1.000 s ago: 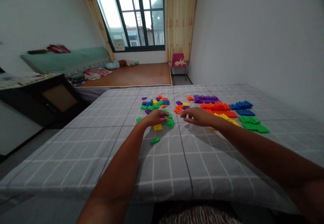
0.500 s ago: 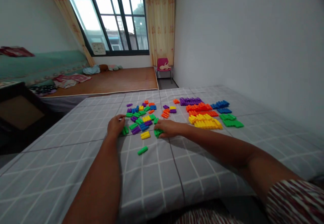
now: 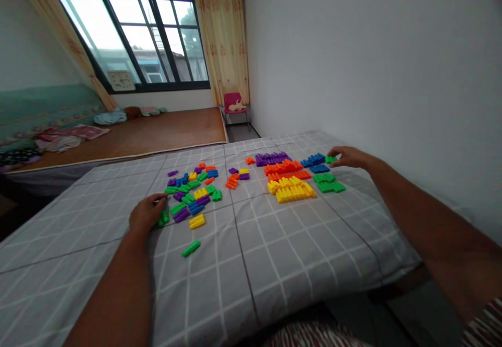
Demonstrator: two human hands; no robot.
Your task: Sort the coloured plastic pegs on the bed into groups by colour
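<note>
Our hands are well apart, one on each side of the yellow rows (image 3: 296, 190) on the cloth-covered desk (image 3: 274, 247). With our right hand (image 3: 351, 157), to the right of the yellow rows and farther from us than they are, we pinch a green piece (image 3: 330, 159) between thumb and fingers, the gap narrow. That piece is just beside the right end of the blue rows (image 3: 312, 160), which lie beyond the yellow rows and to their right; whether it touches the desk we cannot tell. Nearer to us, just right of the yellow rows, we see the green rows (image 3: 328, 185).

Our left hand (image 3: 147, 214) is well to the left of the yellow rows, its fingers curled at some green blocks (image 3: 163, 218); we cannot tell whether it grips them or only lies beside them. Between that hand and the yellow rows we have a scatter of mixed blocks (image 3: 196, 207), with a lone green stick (image 3: 191, 248) on its near side. Orange rows (image 3: 288, 167) lie just beyond the yellow rows, and a purple row (image 3: 273, 158) beyond those.
</note>
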